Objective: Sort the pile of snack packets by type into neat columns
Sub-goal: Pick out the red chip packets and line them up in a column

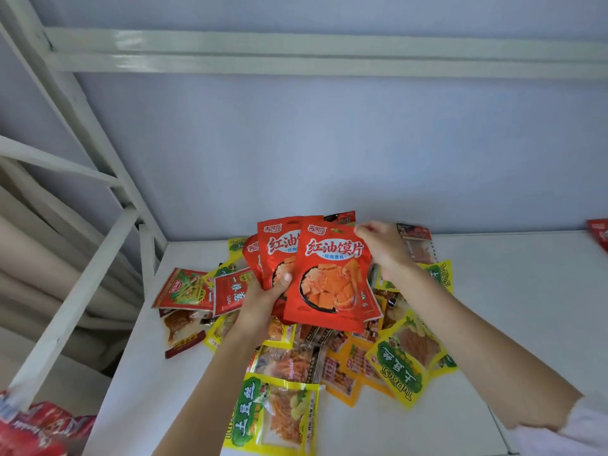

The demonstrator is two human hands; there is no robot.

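White tabletop (493,307) under a pale wall carries the snack pile (329,353). Above that pile, the left hand (263,301) grips fanned red packets (329,274) — the right hand (385,248) pinches the front one's corner. Glossy bags could slide free if the thumb eases.

Red packets (332,274), yellow-green packets (273,413)

Fanned packets (329,274) held above the pile (316,353), which lies on the table (510,307) against the wall (329,143); shelving frame (82,133) at left.
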